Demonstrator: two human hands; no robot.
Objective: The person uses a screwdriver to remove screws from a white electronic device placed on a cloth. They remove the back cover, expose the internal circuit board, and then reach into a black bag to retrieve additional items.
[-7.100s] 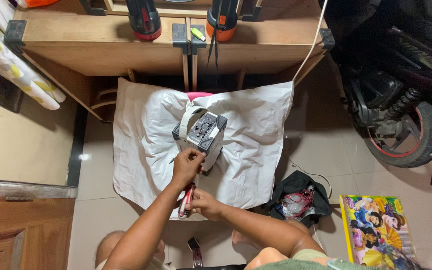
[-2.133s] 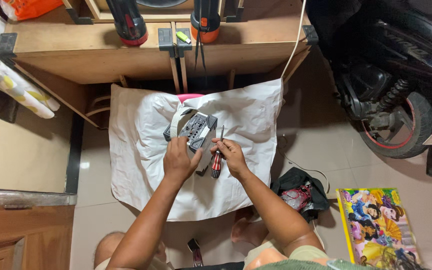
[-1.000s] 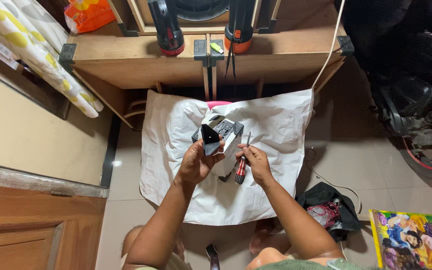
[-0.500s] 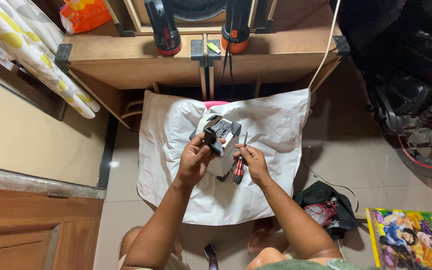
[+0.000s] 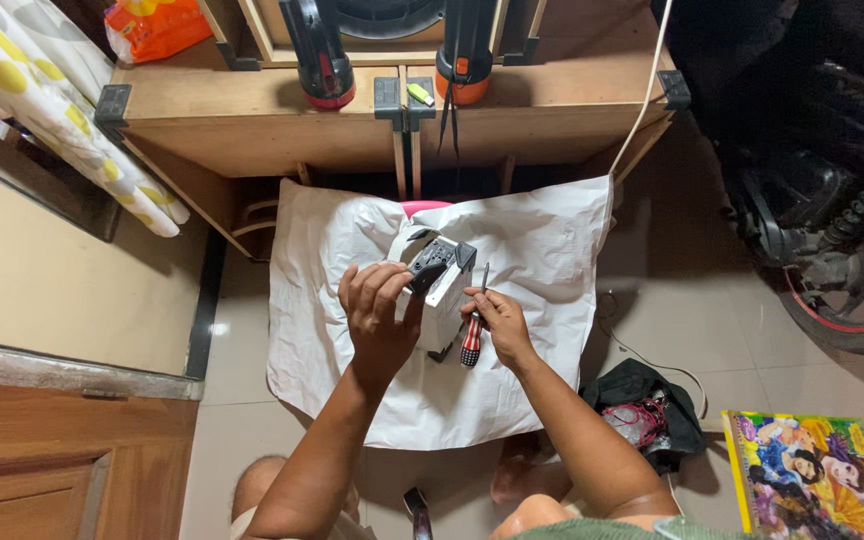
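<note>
The left hand (image 5: pixel 380 318) grips the near left side of a small grey-and-white device (image 5: pixel 436 285), fingers curled over its dark upper face. Half a second ago the device stood more tilted; now it lies flatter under the fingers, its dark face turned up and away from the person. The right hand (image 5: pixel 499 322), just right of the device, is closed around a screwdriver with a red-and-black handle (image 5: pixel 472 338). The shaft points up past the fingertips beside the device's right edge; whether the tip touches it cannot be told. A second ago this hand was held a little farther from the device; it has drawn in close. Both hands work over a white sheet (image 5: pixel 542 240) spread on the floor, beyond which stands a wooden shelf (image 5: pixel 252 110). A black bag (image 5: pixel 642 400) lies right of the right forearm.
</note>
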